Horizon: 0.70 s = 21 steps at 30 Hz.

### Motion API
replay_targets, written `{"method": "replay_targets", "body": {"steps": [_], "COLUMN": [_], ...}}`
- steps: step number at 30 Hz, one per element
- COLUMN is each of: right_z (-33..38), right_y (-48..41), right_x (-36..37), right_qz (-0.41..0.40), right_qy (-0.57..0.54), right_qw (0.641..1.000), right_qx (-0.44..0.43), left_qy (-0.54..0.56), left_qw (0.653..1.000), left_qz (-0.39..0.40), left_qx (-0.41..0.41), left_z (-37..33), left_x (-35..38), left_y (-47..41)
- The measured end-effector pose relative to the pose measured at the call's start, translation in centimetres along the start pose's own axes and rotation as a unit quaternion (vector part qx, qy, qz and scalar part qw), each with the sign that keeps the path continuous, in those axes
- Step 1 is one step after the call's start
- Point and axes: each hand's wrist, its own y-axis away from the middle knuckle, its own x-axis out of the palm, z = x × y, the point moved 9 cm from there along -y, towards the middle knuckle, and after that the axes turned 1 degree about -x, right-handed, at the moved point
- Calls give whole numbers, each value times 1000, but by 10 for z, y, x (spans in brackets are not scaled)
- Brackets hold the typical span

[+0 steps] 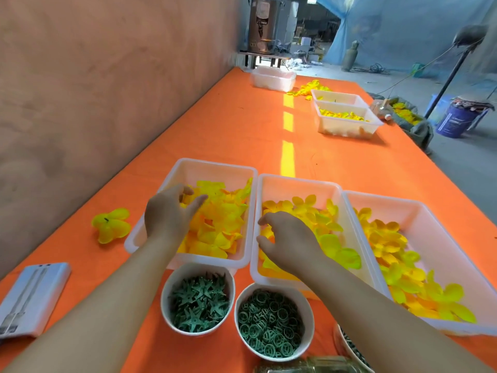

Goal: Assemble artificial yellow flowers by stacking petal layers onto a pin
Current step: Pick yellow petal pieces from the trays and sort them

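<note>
Three white trays sit side by side on the orange table. My left hand [169, 211] hovers over the yellow petal layers [220, 219] in the left tray [188, 164], fingers loosely bent, thumb apart, holding nothing I can see. My right hand [290, 238] reaches into the middle tray [295, 181], its fingers curved down over the petals [309, 211], with thumb and forefinger apart. The right tray [403, 200] holds more yellow petals [403, 265]. A finished yellow flower [111, 224] with a green pin lies left of the trays.
Near me stand a bowl of green star-shaped pieces [197, 302], a bowl of green rings [270, 324] and part of a third bowl [349, 348]. A white box [29, 297] lies at the left edge. More trays [347, 122] sit far down the table. A wall runs along the left.
</note>
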Motion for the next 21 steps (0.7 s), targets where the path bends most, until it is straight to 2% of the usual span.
{"method": "replay_targets", "body": {"steps": [3, 6, 8, 9, 10, 12, 13, 15, 16, 17, 19, 20, 21], "right_z": [-1, -2, -4, -6, -7, -7, -8, -10, -13, -17, -21, -23, -28], "right_y": [5, 10, 13, 14, 16, 19, 21, 23, 25, 28, 37, 41, 44], "right_x": [0, -1, -2, -2, -3, -5, -7, -10, -11, -9, 0, 0, -2], "right_qz": [3, 6, 7, 10, 10, 3, -2, -13, -10, 6, 51, 53, 40], "right_qy": [-2, -4, -10, -15, -24, -59, -87, -167, -242, -347, -547, -601, -622], "right_qw": [1000, 1000, 1000, 1000, 999, 998, 996, 985, 968, 932, 814, 770, 753], "right_qx": [3, 11, 17, 19, 21, 27, 29, 44, 67, 105, 189, 208, 213], "left_qy": [-2, 36, 89, 145, 225, 428, 496, 547, 560, 573, 585, 581, 576], "left_qw": [996, 986, 975, 964, 939, 838, 791, 754, 743, 731, 712, 708, 706], "left_qz": [-91, -165, -198, -203, -188, -93, -36, 57, 91, 121, 178, 203, 223], "left_qx": [25, 17, -38, -98, -178, -326, -356, -361, -354, -350, -345, -345, -346], "left_z": [-6, -7, -3, 6, 17, 22, 13, -12, -25, -38, -62, -72, -81], "left_x": [-29, -56, -68, -67, -59, -22, -5, 15, 22, 28, 41, 46, 50], "left_y": [0, 1, 3, 3, 6, 19, 27, 42, 51, 61, 81, 92, 101]}}
